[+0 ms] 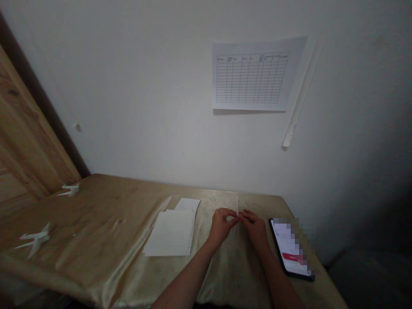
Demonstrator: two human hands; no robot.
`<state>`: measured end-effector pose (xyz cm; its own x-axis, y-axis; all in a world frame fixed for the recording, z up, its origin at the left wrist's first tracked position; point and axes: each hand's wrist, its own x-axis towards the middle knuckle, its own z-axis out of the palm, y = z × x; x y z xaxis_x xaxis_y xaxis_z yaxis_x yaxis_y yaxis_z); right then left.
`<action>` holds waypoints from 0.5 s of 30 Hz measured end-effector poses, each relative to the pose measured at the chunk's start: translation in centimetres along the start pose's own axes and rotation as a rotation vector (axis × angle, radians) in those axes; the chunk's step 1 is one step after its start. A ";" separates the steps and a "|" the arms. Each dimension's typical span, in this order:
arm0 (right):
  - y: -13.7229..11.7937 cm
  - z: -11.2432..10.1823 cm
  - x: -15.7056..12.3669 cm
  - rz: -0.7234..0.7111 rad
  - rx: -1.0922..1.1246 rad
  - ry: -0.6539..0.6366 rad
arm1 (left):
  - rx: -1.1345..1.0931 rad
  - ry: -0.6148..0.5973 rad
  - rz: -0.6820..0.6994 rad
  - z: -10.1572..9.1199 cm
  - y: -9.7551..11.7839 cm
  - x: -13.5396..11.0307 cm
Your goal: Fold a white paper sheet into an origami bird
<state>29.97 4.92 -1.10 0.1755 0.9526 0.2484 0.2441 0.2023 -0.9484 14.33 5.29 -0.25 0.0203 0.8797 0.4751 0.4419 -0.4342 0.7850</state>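
My left hand and my right hand meet over the table, fingers pinched together on a small folded piece of white paper that sticks up between them. Both hands rest low on the shiny beige tablecloth. Most of the paper is hidden by the fingers.
A stack of white sheets lies left of my hands. A phone with a lit screen lies to the right near the table's edge. Two folded paper shapes sit at the far left. A printed grid sheet hangs on the wall.
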 end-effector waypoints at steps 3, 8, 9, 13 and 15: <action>0.0 0.0 0.0 -0.005 -0.012 0.002 | 0.015 -0.012 0.012 0.0 0.0 0.1; 0.2 0.1 0.1 -0.022 -0.051 0.016 | 0.048 -0.014 0.003 0.0 0.0 0.1; 0.3 0.1 0.1 -0.026 -0.054 0.018 | 0.052 -0.018 0.001 0.0 -0.1 0.1; 0.5 0.1 0.1 -0.033 -0.060 0.034 | 0.055 -0.021 0.005 0.2 -0.4 0.1; 0.5 0.1 0.1 -0.036 -0.063 0.049 | 0.058 -0.013 0.000 0.3 -0.6 0.1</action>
<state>29.98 5.13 -1.61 0.2121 0.9324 0.2926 0.3101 0.2197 -0.9250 14.33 5.66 -0.77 0.0313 0.8822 0.4698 0.4933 -0.4224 0.7604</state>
